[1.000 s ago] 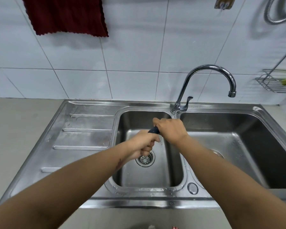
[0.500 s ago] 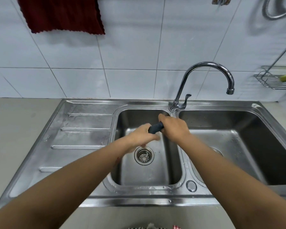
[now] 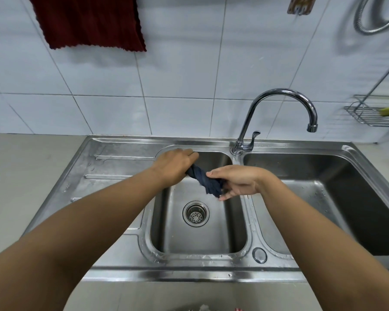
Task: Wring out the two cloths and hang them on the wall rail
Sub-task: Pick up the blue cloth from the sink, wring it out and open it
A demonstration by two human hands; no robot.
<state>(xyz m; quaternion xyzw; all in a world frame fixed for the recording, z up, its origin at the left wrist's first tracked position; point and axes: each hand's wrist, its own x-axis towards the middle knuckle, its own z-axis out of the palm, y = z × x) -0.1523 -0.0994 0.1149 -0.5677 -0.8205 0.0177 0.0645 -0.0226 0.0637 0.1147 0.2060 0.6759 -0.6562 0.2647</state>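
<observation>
Twisting above the left sink basin [image 3: 213, 232], a dark blue cloth [image 3: 203, 178] is stretched like a rope between both hands: the left hand [image 3: 175, 164] grips its upper end in a fist, the right hand [image 3: 236, 181] curls loosely around its lower end. A dark red cloth [image 3: 90, 21] hangs on the tiled wall [image 3: 189, 70].

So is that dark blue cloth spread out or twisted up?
Twisted up: the dark blue cloth forms a tight spiral rope between the left hand and right hand, above the left sink basin.
</observation>
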